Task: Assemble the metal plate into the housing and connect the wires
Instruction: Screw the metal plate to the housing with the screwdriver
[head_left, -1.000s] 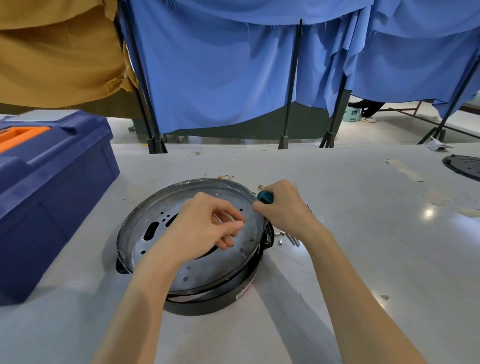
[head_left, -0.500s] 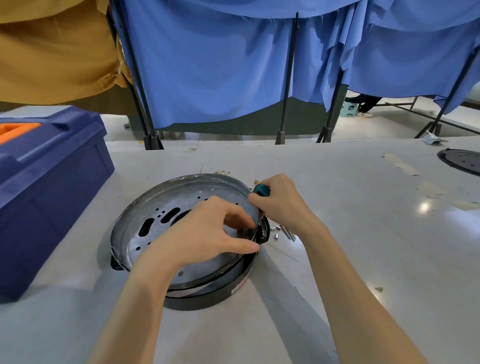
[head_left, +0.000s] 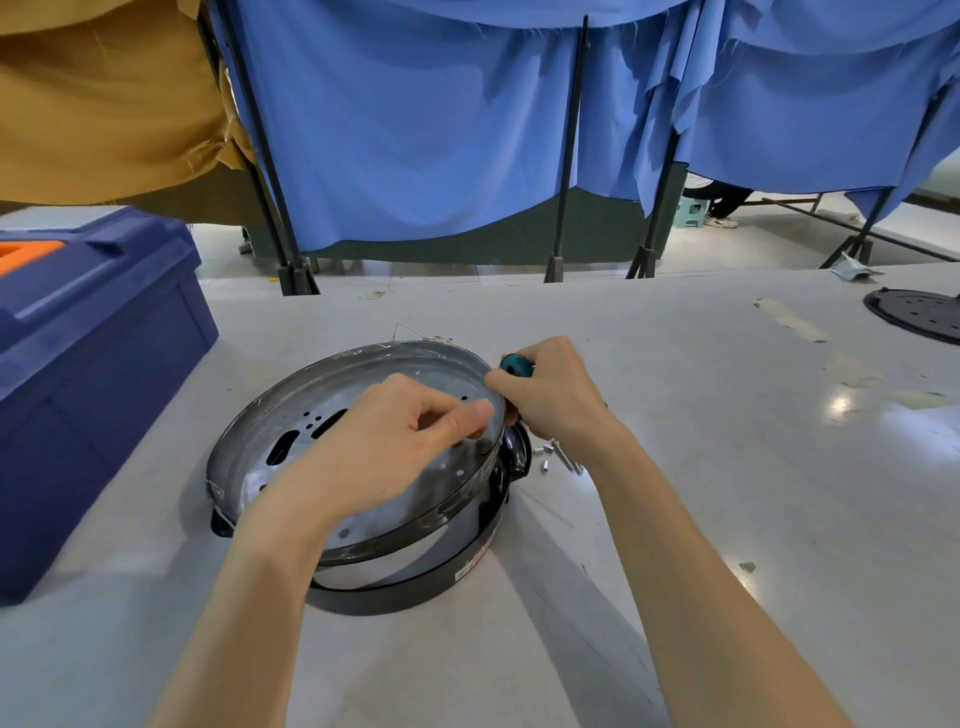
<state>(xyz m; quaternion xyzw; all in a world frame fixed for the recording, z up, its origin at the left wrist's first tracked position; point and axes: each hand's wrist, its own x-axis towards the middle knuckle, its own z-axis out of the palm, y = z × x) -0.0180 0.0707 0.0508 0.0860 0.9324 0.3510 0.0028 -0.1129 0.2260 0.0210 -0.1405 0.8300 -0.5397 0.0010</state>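
Note:
A round grey metal plate (head_left: 322, 405) with several holes lies tilted on the black housing (head_left: 415, 582), its near edge raised above the housing rim. My left hand (head_left: 395, 441) hovers over the plate's right side, thumb and fingers pinched together on something too small to make out. My right hand (head_left: 556, 395) grips a teal-handled screwdriver (head_left: 517, 365) at the plate's right rim; its tip is hidden behind my fingers. Thin wires (head_left: 415, 332) stick out at the plate's far edge.
A dark blue toolbox (head_left: 88, 374) with an orange insert stands at the left. Small metal screws and spacers (head_left: 558, 460) lie on the table right of the housing. Another black perforated disc (head_left: 919, 314) sits at the far right edge. Blue curtains on black stands hang behind the table.
My left hand has moved right across the plate toward its right rim and closed into a pinch. The right hand keeps the screwdriver at the same rim spot.

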